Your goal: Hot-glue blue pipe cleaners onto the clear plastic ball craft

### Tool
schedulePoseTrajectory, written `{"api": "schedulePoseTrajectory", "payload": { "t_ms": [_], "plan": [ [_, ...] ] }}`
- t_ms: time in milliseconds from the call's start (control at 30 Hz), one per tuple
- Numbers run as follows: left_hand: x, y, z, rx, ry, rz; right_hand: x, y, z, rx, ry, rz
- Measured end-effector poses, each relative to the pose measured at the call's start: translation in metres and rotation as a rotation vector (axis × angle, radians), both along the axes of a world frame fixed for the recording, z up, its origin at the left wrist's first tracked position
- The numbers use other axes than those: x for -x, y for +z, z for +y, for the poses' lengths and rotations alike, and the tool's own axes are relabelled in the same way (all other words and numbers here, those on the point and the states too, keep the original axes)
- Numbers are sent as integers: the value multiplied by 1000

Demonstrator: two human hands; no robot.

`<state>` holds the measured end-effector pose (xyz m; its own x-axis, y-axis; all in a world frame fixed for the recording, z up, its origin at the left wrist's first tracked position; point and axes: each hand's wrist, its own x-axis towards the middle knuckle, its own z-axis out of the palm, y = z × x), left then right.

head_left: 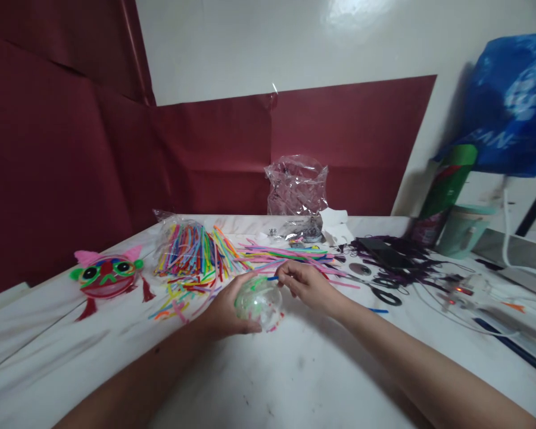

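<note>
My left hand (pixel 233 307) is wrapped round the side of a clear plastic ball (pixel 259 305), which shows green and some pink-red pieces on it. Close to the ball's upper right, my right hand (pixel 306 285) pinches a short blue pipe cleaner (pixel 273 278). Its far end lies at the ball's top edge; whether it touches cannot be made out. Behind the hands, a bundle of pink and mixed pipe cleaners (pixel 290 253) lies on the table. Black-handled scissors (pixel 386 295) rest to the right of my right hand, near another blue piece (pixel 379 310).
At left stands a decorated animal-face ornament (pixel 107 275) with red tassels. A plastic bag of colourful pipe cleaners (pixel 190 250) lies beside loose cut pieces (pixel 178 298). Rightward are a phone (pixel 386 253) on dark purple strands, a pale green mug (pixel 467 231), cables and a power strip (pixel 467 291).
</note>
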<state>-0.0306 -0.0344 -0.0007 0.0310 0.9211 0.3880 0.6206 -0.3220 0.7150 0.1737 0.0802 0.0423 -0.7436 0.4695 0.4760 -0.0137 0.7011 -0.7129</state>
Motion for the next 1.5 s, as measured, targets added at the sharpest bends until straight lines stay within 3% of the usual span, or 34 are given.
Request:
{"api": "schedulePoseTrajectory", "payload": {
  "t_ms": [133, 333, 567, 833, 1033, 1267, 1500],
  "plan": [
    [-1, 2, 0, 34, 42, -94, 0, -2, 0, 17, 7, -15],
    [3, 0, 2, 11, 66, -166, 2, -4, 6, 40, -140, 32],
    [6, -6, 4, 18, 47, -285, 6, -12, 10, 20, -164, 63],
    [7, -1, 3, 45, 36, -382, 3, -8, 7, 38, -207, 111],
    [5, 1, -1, -81, 1, -195, 2, -4, 6, 60, -248, 164],
    [2, -2, -1, -153, 107, 45, 5, -9, 5, 64, -240, 161],
    [-3, -5, 3, -258, 246, 154, 5, -12, -11, -27, -9, 111]
  ]
}}
